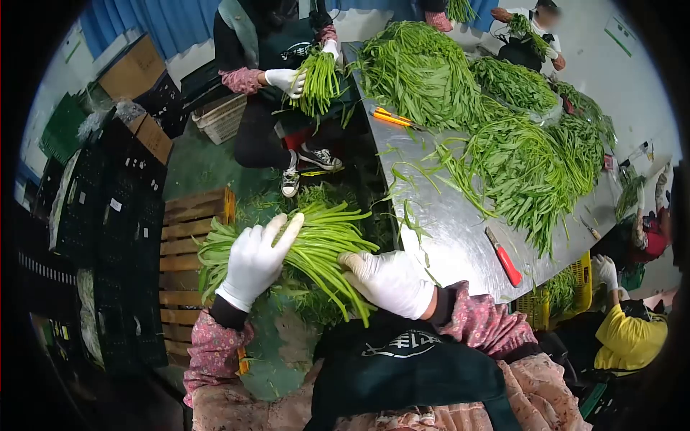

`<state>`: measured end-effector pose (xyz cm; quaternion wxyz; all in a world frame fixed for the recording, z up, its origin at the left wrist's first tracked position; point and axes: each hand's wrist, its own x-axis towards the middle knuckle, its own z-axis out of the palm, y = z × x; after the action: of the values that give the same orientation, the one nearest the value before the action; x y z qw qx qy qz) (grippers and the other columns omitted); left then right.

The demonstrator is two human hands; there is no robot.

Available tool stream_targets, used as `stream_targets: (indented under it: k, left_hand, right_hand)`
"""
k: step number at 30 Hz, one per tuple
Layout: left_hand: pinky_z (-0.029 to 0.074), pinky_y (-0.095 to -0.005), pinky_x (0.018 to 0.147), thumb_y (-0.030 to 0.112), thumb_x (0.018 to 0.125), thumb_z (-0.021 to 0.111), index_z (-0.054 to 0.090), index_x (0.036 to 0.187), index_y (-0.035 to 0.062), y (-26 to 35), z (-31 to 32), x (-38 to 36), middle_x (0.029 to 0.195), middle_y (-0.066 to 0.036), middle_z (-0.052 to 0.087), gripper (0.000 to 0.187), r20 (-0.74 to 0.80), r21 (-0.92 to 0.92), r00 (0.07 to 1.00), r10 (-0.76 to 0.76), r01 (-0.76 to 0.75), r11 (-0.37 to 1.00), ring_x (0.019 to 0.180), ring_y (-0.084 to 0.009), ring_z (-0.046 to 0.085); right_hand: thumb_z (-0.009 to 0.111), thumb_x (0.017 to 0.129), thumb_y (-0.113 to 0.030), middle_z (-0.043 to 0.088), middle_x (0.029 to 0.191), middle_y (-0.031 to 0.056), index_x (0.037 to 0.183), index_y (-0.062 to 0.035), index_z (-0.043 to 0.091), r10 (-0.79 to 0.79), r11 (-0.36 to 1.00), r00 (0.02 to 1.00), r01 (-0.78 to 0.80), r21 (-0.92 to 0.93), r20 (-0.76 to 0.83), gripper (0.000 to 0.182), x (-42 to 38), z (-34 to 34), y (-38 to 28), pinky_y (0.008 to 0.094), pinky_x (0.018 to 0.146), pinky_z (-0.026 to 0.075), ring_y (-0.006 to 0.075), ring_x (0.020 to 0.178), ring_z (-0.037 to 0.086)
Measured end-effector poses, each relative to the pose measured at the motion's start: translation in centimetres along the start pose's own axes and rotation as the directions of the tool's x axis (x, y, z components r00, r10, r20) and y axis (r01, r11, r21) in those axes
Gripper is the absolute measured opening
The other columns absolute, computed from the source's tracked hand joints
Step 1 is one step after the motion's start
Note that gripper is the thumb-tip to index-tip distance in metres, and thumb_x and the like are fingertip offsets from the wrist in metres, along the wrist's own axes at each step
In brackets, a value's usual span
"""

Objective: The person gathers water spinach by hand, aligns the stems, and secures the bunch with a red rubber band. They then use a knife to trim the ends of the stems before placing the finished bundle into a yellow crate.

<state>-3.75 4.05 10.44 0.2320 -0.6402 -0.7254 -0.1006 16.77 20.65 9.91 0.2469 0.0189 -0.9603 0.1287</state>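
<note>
A bunch of long-stemmed leafy greens, which look like water spinach [316, 244], is held in the air in front of my body. Its leaves point left and its cut stems fan out to the right. My left hand [251, 262], in a white glove, grips the bunch near the leafy end, thumb and fingers around it. Also gloved, my right hand [394, 281] closes on the stems at the other end. To the right, a red-handled knife [504, 258] lies on the metal table [460, 248].
Heaps of greens [521, 169] cover much of the table, near an orange-handled knife [392, 117]. Across from me a person holds another bunch [316, 82]. A wooden pallet [180, 262] and black crates [115, 208] stand left. A yellow crate [583, 284] and a person's yellow sleeve [625, 334] are right.
</note>
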Motion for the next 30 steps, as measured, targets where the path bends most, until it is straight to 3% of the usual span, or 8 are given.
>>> stream_targets:
  k: [14, 16, 17, 19, 21, 22, 24, 30]
  left_hand:
    - [0.05, -0.0355, 0.074, -0.007, 0.057, 0.06, 0.058, 0.131, 0.0041, -1.0, 0.3, -1.3, 0.118, -0.01, 0.061, 0.075, 0.0, -0.066, 1.0, -0.025, 0.025, 0.998, 0.085, -0.0266, 0.059]
    - [0.049, -0.0356, 0.074, -0.007, 0.056, 0.06, 0.057, 0.131, 0.0036, -2.0, 0.0, -2.3, 0.118, -0.011, 0.061, 0.075, -0.001, -0.045, 0.999, -0.049, 0.049, 0.998, 0.086, -0.0271, 0.059]
    - [0.049, -0.0366, 0.075, -0.005, 0.055, 0.061, 0.057, 0.131, 0.0036, -2.5, -0.2, -2.9, 0.12, -0.011, 0.06, 0.077, 0.011, -0.041, 0.998, -0.063, 0.063, 0.997, 0.087, -0.0278, 0.058]
    - [0.048, -0.0345, 0.072, -0.004, 0.058, 0.061, 0.059, 0.13, 0.0072, -2.9, -0.5, -3.5, 0.119, -0.009, 0.061, 0.073, -0.028, -0.058, 0.997, -0.074, 0.072, 0.996, 0.083, -0.0252, 0.057]
    - [0.048, -0.0343, 0.072, -0.001, 0.059, 0.064, 0.061, 0.128, 0.0087, -3.1, -1.0, -3.5, 0.121, -0.008, 0.061, 0.07, -0.028, -0.078, 0.998, -0.058, 0.056, 0.995, 0.084, -0.0242, 0.057]
    - [0.048, -0.0345, 0.072, 0.0, 0.059, 0.065, 0.061, 0.127, 0.0086, -2.9, -1.0, -3.4, 0.121, -0.008, 0.061, 0.069, -0.036, -0.09, 0.999, -0.036, 0.033, 0.995, 0.085, -0.0244, 0.057]
    - [0.048, -0.0348, 0.072, 0.001, 0.059, 0.066, 0.062, 0.125, 0.0084, -2.4, -1.2, -3.0, 0.121, -0.009, 0.061, 0.067, -0.056, -0.113, 0.998, 0.007, -0.013, 0.994, 0.086, -0.0248, 0.058]
    - [0.048, -0.0356, 0.065, 0.002, 0.059, 0.07, 0.065, 0.109, 0.0051, -0.4, -2.2, -0.7, 0.116, -0.012, 0.063, 0.05, -0.121, -0.244, 0.987, 0.102, -0.129, 0.961, 0.08, -0.0269, 0.061]
  right_hand:
    - [0.063, 0.084, -0.012, 0.054, 0.063, 0.01, 0.079, -0.0088, 0.054, 0.191, 0.97, 0.98, -0.197, 0.142, 0.053, 0.011, -0.8, -2.4, 1.2, 0.0372, 0.052, 0.048, 0.0259, 0.057, 0.061]
    - [0.065, 0.091, -0.02, 0.065, 0.072, 0.011, 0.092, -0.0064, 0.064, 0.194, 0.809, 0.923, -0.342, 0.479, 0.331, 0.014, -3.2, -4.3, 5.5, 0.03, 0.055, 0.047, 0.0195, 0.059, 0.063]
    - [0.063, 0.095, -0.02, 0.066, 0.072, 0.0034, 0.091, -0.0051, 0.064, 0.232, 0.281, 0.582, -0.807, 0.519, 0.779, 0.015, -3.9, -6.5, 7.1, 0.0253, 0.054, 0.045, 0.0104, 0.063, 0.064]
    - [0.064, 0.096, -0.02, 0.067, 0.083, 0.0037, 0.098, -0.0004, 0.064, 0.182, 0.158, 0.443, -0.894, 0.419, 0.878, 0.02, -6.3, -6.6, 11.3, 0.0247, 0.059, 0.05, 0.0082, 0.065, 0.062]
    - [0.068, 0.09, -0.021, 0.07, 0.091, 0.0085, 0.103, -0.0028, 0.066, 0.52, 0.778, 0.512, -0.615, -0.132, 0.684, 0.022, -7.2, -4.9, 12.3, 0.0317, 0.064, 0.054, 0.0193, 0.073, 0.067]
    - [0.069, 0.088, -0.021, 0.071, 0.096, 0.0101, 0.106, -0.0045, 0.067, 0.615, 0.742, 0.597, -0.216, -0.634, 0.516, 0.025, -6.4, -4.5, 12.0, 0.0345, 0.067, 0.055, 0.024, 0.078, 0.069]
    - [0.068, 0.087, -0.023, 0.069, 0.108, 0.012, 0.115, -0.0084, 0.067, 0.358, 0.917, 0.91, -0.301, -0.26, 0.208, 0.031, -4.7, -4.9, 11.6, 0.0379, 0.077, 0.055, 0.0303, 0.091, 0.068]
    - [0.06, 0.095, -0.03, 0.06, 0.131, 0.0168, 0.13, -0.0068, 0.06, 0.015, 0.922, 0.996, 0.021, 0.388, -0.09, 0.043, 5.2, -2.8, 7.8, 0.0439, 0.104, 0.042, 0.0343, 0.124, 0.054]
